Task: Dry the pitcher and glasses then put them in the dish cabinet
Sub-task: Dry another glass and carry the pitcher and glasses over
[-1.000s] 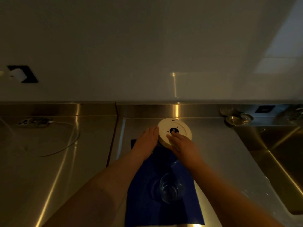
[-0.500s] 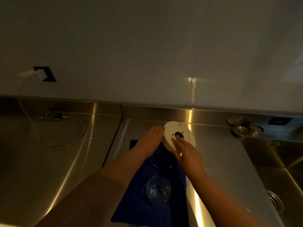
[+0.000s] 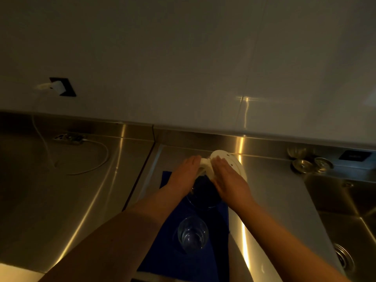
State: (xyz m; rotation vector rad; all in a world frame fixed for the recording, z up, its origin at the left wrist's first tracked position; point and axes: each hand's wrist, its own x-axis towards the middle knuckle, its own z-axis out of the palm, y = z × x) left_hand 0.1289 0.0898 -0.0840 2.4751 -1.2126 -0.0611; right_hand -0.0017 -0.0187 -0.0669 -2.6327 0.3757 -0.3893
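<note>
A clear glass pitcher (image 3: 203, 193) stands on a blue cloth (image 3: 168, 255) on the steel counter. Its round white lid (image 3: 234, 162) is tilted up on its left side. My right hand (image 3: 230, 183) lies across the lid and grips its near-left edge. My left hand (image 3: 183, 176) presses against the pitcher's left side, fingers straight, with the tips at the white spout. A clear drinking glass (image 3: 192, 235) stands on the cloth nearer to me, between my forearms. The pitcher's body is partly hidden by my hands.
A sink basin (image 3: 345, 231) lies to the right, with metal strainer cups (image 3: 311, 164) on the ledge behind it. On the left counter lies a power strip (image 3: 69, 137) with a white cable (image 3: 95, 165) running up to a wall socket (image 3: 61, 86).
The lid lay flat on the pitcher and now tips up under my right hand. My right hand moved from the lid's centre across it. The view shifted left.
</note>
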